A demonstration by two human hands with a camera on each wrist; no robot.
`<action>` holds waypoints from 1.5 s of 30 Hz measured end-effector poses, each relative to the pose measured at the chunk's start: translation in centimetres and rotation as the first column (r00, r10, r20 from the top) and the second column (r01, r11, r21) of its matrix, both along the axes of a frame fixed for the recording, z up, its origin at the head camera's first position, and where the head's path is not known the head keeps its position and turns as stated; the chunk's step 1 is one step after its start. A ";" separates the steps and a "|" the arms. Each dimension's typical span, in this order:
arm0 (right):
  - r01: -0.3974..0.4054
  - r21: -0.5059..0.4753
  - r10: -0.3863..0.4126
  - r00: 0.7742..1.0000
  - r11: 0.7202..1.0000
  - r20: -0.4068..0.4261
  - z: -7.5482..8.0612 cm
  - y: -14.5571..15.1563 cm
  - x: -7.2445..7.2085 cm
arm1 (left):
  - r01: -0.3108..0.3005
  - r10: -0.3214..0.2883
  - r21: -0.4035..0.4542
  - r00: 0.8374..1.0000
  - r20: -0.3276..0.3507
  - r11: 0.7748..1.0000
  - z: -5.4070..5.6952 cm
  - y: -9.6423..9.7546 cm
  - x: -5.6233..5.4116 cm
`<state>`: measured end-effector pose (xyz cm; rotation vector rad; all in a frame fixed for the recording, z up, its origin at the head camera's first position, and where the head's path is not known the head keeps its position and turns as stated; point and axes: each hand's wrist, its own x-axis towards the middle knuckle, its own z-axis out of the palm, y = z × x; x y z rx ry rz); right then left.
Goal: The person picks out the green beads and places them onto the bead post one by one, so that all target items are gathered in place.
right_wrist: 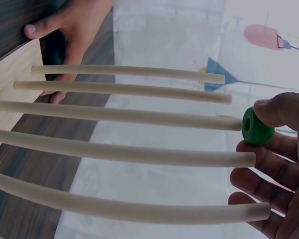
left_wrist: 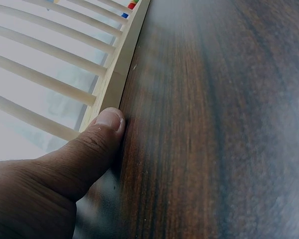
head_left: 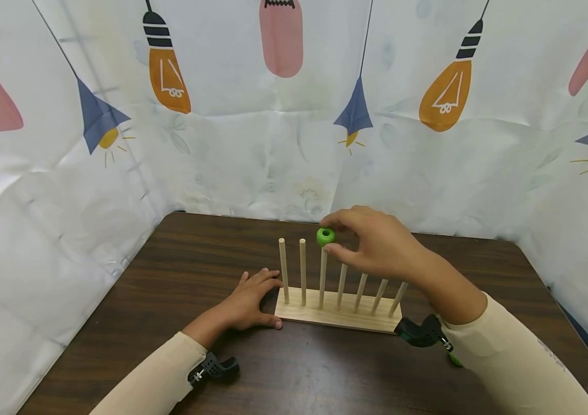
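Observation:
A wooden peg board (head_left: 338,314) with a row of several upright pegs stands on the table. My right hand (head_left: 382,242) pinches a green bead (head_left: 326,236) between thumb and fingers. The bead is at the tip of the third peg (right_wrist: 119,114) from the left. In the right wrist view its hole faces that tip; whether they touch I cannot tell. At the board's left end, my left hand (head_left: 249,300) rests with fairly straight, spread fingers. Its thumb (left_wrist: 97,142) touches the front corner in the left wrist view, and the other fingers lie toward the back.
The dark wood table (head_left: 211,236) reaches back to a white printed cloth (head_left: 252,167). Part of a green object (head_left: 455,359) shows beside the right forearm. Small red, green and blue things (left_wrist: 132,5) appear beyond the board's far end in the left wrist view.

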<state>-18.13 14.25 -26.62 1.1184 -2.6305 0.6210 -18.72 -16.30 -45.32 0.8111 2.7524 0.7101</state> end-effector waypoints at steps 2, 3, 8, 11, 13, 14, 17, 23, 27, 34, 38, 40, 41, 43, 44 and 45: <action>-0.002 0.000 0.002 1.000 1.000 0.003 0.0 -0.2 0.0 | 0.001 -0.001 0.000 1.000 0.001 1.000 0.0 0.0 0.0; -0.002 0.001 0.002 1.000 1.000 0.006 0.0 -0.3 0.0 | 0.001 -0.001 0.000 1.000 0.001 1.000 0.0 0.0 0.0; 0.004 0.006 -0.004 1.000 1.000 0.005 0.0 -0.7 -0.1 | 0.002 -0.002 -0.003 1.000 0.000 1.000 -0.1 0.0 -0.1; 0.008 0.002 -0.008 1.000 1.000 0.005 0.0 -1.0 -0.2 | 0.002 -0.002 -0.002 1.000 0.003 1.000 -0.1 -0.1 -0.1; 0.008 0.000 -0.008 1.000 1.000 0.005 0.0 -1.2 -0.3 | 0.002 -0.002 -0.002 1.000 0.006 1.000 -0.1 -0.1 -0.1; 0.010 -0.001 -0.010 1.000 1.000 0.007 0.0 -1.3 -0.4 | 0.001 -0.001 -0.004 1.000 0.007 1.000 -0.1 -0.1 -0.1; 0.012 0.001 -0.012 1.000 1.000 0.015 0.1 -1.6 -0.4 | -0.001 0.001 -0.006 1.000 0.012 1.000 -0.1 0.0 0.0; 0.015 0.011 -0.015 0.998 1.000 0.060 0.2 -2.3 -0.4 | 0.002 -0.002 -0.004 1.000 0.014 1.000 0.1 0.1 0.1; 0.010 0.003 -0.011 0.996 1.000 0.086 0.1 -2.6 -0.5 | 0.004 -0.004 -0.007 1.000 0.010 1.000 0.1 0.0 0.0; 0.000 -0.004 0.000 0.996 1.000 0.087 0.0 -3.1 -0.6 | 0.001 -0.001 -0.009 1.000 0.012 1.000 0.1 0.0 0.0; -0.002 -0.007 0.002 0.997 1.000 0.083 0.1 -3.4 -0.7 | 0.000 0.001 -0.017 1.000 0.014 1.000 0.0 0.0 -0.1; -0.007 -0.003 0.007 0.997 1.000 0.081 0.0 -3.6 -0.8 | 0.001 0.000 -0.018 1.000 0.015 1.000 0.0 0.0 -0.1; -0.010 -0.003 0.010 0.997 1.000 0.081 0.1 -3.7 -0.8 | 0.001 -0.001 -0.017 1.000 0.016 1.000 0.0 0.0 -0.1; -0.019 0.000 0.019 0.997 1.000 0.079 0.0 -3.9 -0.9 | 0.002 -0.002 -0.017 1.000 0.018 1.000 0.0 0.0 -0.1; -0.024 0.000 0.024 0.997 1.000 0.080 0.1 -4.0 -0.9 | 0.002 -0.001 -0.014 1.000 0.018 1.000 0.0 0.0 -0.1; -0.030 -0.001 0.030 0.996 1.000 0.080 0.1 -4.1 -0.9 | 0.001 0.000 -0.014 1.000 0.018 1.000 0.0 0.0 -0.1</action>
